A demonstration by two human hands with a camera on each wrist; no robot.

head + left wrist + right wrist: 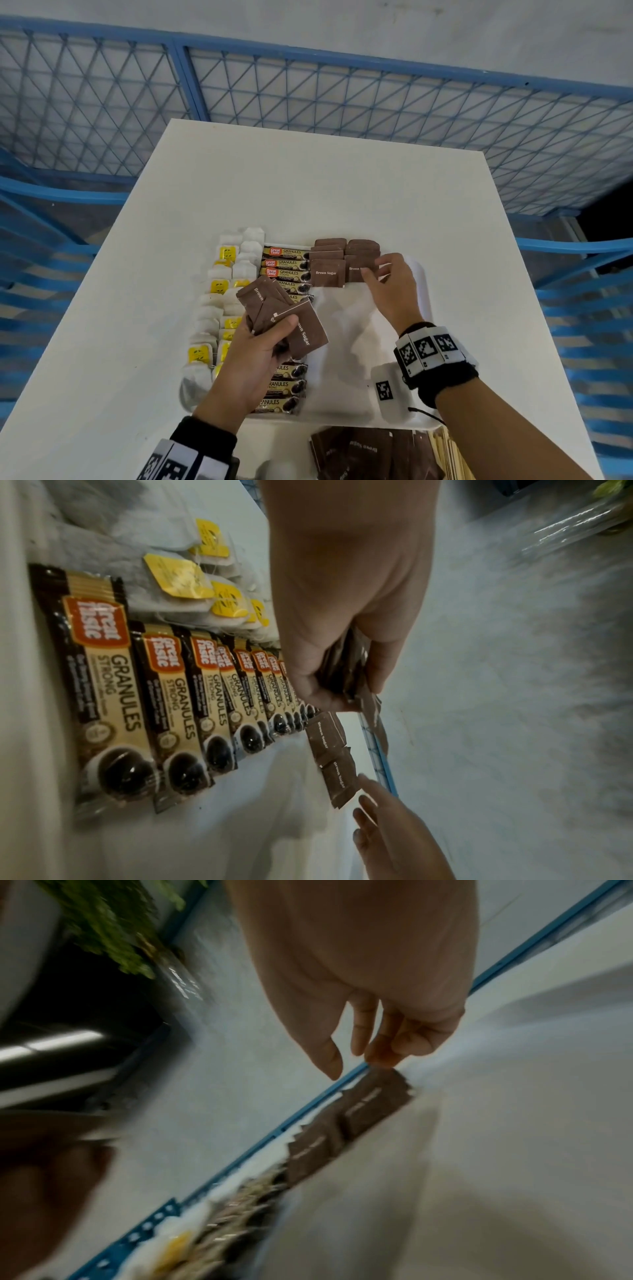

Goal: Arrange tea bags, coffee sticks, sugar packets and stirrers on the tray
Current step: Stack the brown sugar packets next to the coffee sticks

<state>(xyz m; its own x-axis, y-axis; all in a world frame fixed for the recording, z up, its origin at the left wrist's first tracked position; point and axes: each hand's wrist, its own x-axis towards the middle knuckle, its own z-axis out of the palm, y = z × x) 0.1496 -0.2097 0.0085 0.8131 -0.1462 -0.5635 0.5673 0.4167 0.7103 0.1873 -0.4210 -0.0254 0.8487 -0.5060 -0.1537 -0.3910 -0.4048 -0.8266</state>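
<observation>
A white tray (422,284) lies on the white table. It holds a column of tea bags (222,284) on the left, coffee sticks (286,263) in the middle and overlapping brown sugar packets (329,270) at the far right. My left hand (260,342) grips a fan of several brown sugar packets (303,330) above the coffee sticks. From the left wrist, the bundle (346,664) sits pinched between thumb and fingers. My right hand (380,274) rests its loose fingertips on the right-hand laid packet (373,1104) and holds nothing.
Loose sugar packets (359,452) and wooden stirrers (445,455) lie at the table's near edge. A white marker block (390,390) hangs by my right wrist. A blue mesh fence (308,85) stands behind the table. The tray's near right part (346,329) is bare.
</observation>
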